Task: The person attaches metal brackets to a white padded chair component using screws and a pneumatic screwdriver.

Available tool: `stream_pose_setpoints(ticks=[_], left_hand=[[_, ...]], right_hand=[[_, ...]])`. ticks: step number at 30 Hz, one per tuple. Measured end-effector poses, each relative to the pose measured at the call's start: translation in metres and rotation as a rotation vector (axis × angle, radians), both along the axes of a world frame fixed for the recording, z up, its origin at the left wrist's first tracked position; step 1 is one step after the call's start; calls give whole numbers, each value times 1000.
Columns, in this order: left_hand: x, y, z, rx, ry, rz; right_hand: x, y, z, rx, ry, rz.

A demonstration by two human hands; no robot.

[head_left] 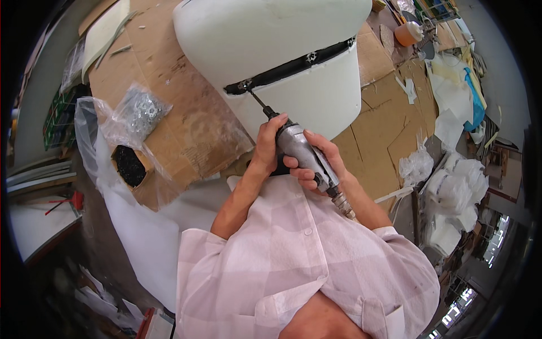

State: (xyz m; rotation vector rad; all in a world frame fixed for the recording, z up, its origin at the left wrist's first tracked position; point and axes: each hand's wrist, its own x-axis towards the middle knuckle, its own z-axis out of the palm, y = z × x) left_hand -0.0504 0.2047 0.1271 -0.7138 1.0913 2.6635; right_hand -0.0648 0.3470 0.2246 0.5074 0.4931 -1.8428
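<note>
Left hand: closed around the front of the grey pneumatic screwdriver, fingers wrapped near the nose, steadying the barrel.
Right hand: closed on the rear of the tool body, fingers curled under, close to the air fitting at the back end.
Bit: slim dark shaft running up and left from the tool nose, tip set at the left end of the black strip.
Black strip: lying in the seam of the white foam seat shell, curving across its side, with a small metal fastener at the bit's tip.
Seat shell position: resting on the cardboard-covered workbench, directly ahead of both hands.
Doing it well, as a judgement: bit kept square to the fastener, in line with the tool's axis; firm forward push from the rear grip, front grip only guiding; short trigger bursts to avoid tearing the strip or sinking into foam.
Nearby left: clear bag of small metal fasteners, beside an open box of black pieces.
Nearby right: white foam offcuts and an orange tape roll.
</note>
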Motion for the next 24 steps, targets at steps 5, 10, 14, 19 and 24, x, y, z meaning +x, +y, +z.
stream_pose_setpoints(ticks=[5,10,14,19,24], left_hand=[[-2,0,7,146,-30,-2],[-5,-1,6,174,-12,-2],[-6,-3,4,161,-10,-4],[-6,-3,1,193,5,-8],[-5,-3,8,210,-12,10]], right_hand=[[1,0,-1,69,17,9],[1,-3,-4,32,5,-2],[1,-5,-1,0,-31,-35],[2,-7,-1,27,-7,-34],[-1,-10,8,116,44,-3]])
